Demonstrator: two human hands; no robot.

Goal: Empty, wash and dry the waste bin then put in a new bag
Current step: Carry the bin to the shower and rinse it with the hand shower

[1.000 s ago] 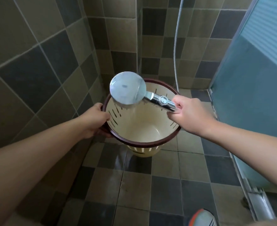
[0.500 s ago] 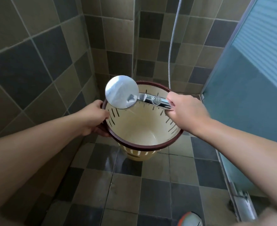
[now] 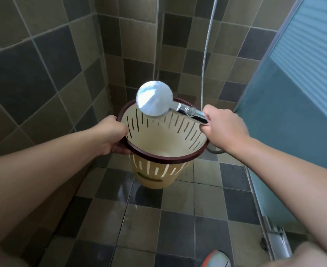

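We look down from head height into a tiled shower corner, and we count two bare hands, one waste bin, one shower head and one hose.

The waste bin is cream plastic with a dark brown rim and a row of narrow vertical slots around its upper wall. It is held up off the floor, tilted so that its open mouth faces us, and we can see down to its pale inside bottom.

Our left hand grips the left side of the rim, fingers curled round its edge. Our right hand is wrapped round the chrome handle of the shower head, at the bin's right rim. The round face of the shower head hangs over the far edge of the bin's mouth, turned downward into it. A thin spray seems to leave it, though it is too faint for us to be sure.

One silvery hose runs up the back wall from behind the right hand.

The floor is laid in square tiles of dark grey and olive brown, with a wet sheen beneath the bin. The two walls carry the same tiles. A frosted blue-grey glass door stands on the right, with a metal track at its foot. The orange and white toe of one shoe shows at the bottom edge.
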